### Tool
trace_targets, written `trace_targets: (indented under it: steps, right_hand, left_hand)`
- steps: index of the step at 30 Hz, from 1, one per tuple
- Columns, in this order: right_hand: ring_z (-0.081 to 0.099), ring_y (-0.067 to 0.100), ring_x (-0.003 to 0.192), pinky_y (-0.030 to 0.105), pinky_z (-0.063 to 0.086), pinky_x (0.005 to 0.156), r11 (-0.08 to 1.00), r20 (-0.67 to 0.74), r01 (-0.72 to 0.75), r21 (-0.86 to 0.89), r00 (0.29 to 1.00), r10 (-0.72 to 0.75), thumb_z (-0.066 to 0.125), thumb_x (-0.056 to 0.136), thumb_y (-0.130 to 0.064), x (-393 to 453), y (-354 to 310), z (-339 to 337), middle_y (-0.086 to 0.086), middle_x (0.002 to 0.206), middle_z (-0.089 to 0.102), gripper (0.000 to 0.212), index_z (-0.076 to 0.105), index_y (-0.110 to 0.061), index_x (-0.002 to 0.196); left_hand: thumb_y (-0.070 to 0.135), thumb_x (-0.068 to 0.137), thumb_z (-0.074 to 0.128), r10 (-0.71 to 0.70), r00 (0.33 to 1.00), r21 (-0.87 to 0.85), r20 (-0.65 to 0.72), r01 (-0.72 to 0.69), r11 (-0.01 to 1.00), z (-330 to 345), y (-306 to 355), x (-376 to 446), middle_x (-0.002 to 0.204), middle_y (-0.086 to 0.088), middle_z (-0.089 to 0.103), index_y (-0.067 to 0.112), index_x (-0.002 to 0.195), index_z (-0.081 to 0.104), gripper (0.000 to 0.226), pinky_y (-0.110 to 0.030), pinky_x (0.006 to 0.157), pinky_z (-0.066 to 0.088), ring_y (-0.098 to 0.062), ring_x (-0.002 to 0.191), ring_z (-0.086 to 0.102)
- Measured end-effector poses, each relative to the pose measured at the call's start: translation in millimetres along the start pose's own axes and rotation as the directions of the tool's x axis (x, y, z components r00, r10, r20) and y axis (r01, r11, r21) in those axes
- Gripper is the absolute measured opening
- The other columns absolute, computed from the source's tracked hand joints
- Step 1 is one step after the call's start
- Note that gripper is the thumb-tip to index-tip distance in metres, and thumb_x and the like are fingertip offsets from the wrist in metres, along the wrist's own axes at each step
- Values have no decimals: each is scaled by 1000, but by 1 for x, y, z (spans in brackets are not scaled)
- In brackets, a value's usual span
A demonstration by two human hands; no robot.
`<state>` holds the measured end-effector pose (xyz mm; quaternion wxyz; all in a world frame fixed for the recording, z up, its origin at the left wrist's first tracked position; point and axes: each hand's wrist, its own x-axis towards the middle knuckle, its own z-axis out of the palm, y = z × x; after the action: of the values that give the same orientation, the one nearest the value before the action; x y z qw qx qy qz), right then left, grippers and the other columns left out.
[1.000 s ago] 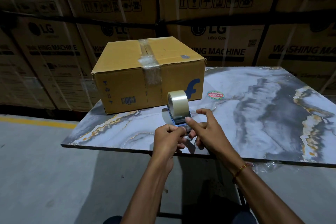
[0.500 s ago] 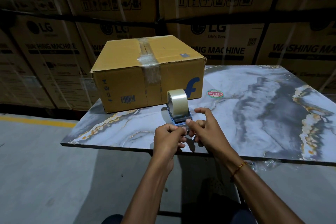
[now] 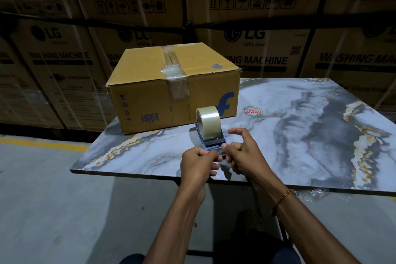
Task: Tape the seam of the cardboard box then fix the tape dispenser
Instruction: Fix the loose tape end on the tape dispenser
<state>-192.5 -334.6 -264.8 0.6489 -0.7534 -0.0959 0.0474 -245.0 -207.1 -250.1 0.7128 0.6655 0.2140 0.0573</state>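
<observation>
Both hands, left hand and right hand, stay pinched on the near end of the tape dispenser on the bench; little has changed. With the cardboard box seam already taped, the dispenser fix seems underway.

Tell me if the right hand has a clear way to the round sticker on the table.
Probably yes: the right hand sits at the tape dispenser, and only bare table lies between it and the sticker.
</observation>
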Motion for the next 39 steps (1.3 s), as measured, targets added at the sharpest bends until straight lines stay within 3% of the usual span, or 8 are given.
trace_targets:
  steps: [6,11,20,24,27,31,36,39]
  right_hand:
    - [45,7,42,25,34,43,1000,6,-13,4,1000,13,59,98,-17,1,1,-1,-3,54,58,33,46,-28,126]
    - [47,9,43,26,34,43,1000,29,1,11,1000,-2,61,97,-15,0,-1,-2,-2,54,57,37,45,-27,128]
    - [45,16,45,25,30,42,996,62,-23,81,998,18,50,101,-8,-2,-1,-16,4,59,62,33,46,-29,126]
    - [50,20,48,25,31,42,997,43,4,79,999,-7,49,104,-25,-2,-1,-19,7,62,67,19,48,-28,124]
    - [55,15,47,25,38,41,999,63,48,-23,997,-46,60,98,-37,-3,-1,-8,7,64,69,31,46,-31,125]
    - [54,15,50,27,40,45,997,82,57,-43,995,-53,67,95,-21,-4,5,-2,5,63,62,45,42,-32,131]
    - [47,10,47,26,37,45,997,116,78,-11,990,-76,62,98,-14,-7,6,-8,-4,56,55,45,40,-30,134]
    - [49,13,51,26,39,47,995,132,96,-25,987,-92,58,99,-12,-8,6,-11,-4,57,57,45,39,-30,136]
  left_hand:
    - [-1,84,59,-22,1000,-73,9,22,997,-4,1,-1,77,-12,79,17,101,43,30,-29,56,53,-20,59,67]
    - [12,90,69,-38,998,-109,56,44,993,1,7,0,86,-20,77,20,118,39,42,-33,60,55,-23,63,69]
    - [-1,90,67,-33,998,-131,53,40,991,0,5,0,76,-15,72,21,122,40,48,-30,56,53,-19,57,64]
    - [0,90,68,-35,997,-149,66,45,988,-3,3,0,78,-14,75,21,122,41,47,-30,60,57,-19,61,68]
    - [1,89,69,-36,997,-145,71,46,988,-4,2,1,75,-14,75,21,123,42,48,-32,64,59,-20,64,69]
    - [2,89,70,-31,995,-127,95,43,991,-5,2,1,73,-12,74,19,121,45,44,-27,58,58,-17,56,67]
    - [-1,89,70,-47,992,-136,116,62,989,-9,0,3,90,-24,76,15,124,46,45,-29,60,59,-19,58,66]
    - [2,89,70,-30,989,-107,142,46,993,-8,0,3,83,-19,74,16,125,44,46,-30,60,59,-18,56,66]
